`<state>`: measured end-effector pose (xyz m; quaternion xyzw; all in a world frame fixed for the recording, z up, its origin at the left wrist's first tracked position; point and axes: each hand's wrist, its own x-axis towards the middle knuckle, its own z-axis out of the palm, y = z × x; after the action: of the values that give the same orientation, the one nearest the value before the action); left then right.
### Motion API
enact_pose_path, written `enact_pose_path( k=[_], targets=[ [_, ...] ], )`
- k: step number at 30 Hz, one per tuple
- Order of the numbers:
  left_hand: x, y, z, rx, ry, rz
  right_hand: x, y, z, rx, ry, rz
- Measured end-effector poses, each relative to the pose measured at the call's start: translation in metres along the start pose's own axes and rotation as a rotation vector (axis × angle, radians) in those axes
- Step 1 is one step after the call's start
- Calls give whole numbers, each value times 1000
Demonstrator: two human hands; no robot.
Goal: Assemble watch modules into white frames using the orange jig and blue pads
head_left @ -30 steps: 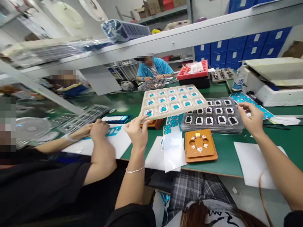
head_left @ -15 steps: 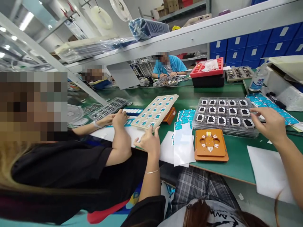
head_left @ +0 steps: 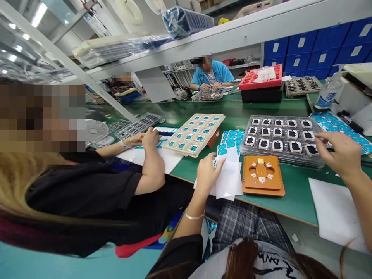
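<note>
On the table (head_left: 295,193), a stack of trays (head_left: 299,159) lies right of centre, with a fixture (head_left: 261,178) just before it near the front edge. Left of both are a sticker sheet (head_left: 232,136) and, before it, a paper strip (head_left: 228,180); the left hand (head_left: 207,172) is at the strip's left side. Behind that hand lies a single tray (head_left: 187,152), its right side over a block (head_left: 214,138), with a co-worker (head_left: 116,186) to the left. The right hand (head_left: 338,151) is at the stack's right end; contact cannot be told. Behind it stands a bottle (head_left: 328,93). Farther back, a bin (head_left: 250,83) sits on a box (head_left: 261,96).
</note>
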<state>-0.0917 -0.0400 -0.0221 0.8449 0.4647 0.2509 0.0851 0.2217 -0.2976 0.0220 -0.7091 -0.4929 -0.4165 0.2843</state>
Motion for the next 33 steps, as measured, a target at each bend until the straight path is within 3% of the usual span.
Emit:
enact_pose_path(
  k=[5,9,14,20,23,27,30,33],
  targets=[
    [39,10,27,-94,-181,-42,-3,-26,5,130,-21,-154],
    [54,5,24,-273,-178,-19,-7,-52,6,208,-86,-248],
    [39,8,4,-561,-75,82,-8,-81,3,411,-105,-271],
    [11,46,-41,-785,-105,262,19,-138,7,660,-96,-338],
    [2,64,-63,-725,-78,435,36,-164,11,698,-141,-288],
    [-7,74,-79,-622,-9,707,42,-177,12,802,-174,-197],
    [-10,71,-84,-596,-83,777,39,-178,8,943,-198,-123],
    [-7,63,-84,-550,-187,755,40,-175,4,990,-208,-1]
  ],
)
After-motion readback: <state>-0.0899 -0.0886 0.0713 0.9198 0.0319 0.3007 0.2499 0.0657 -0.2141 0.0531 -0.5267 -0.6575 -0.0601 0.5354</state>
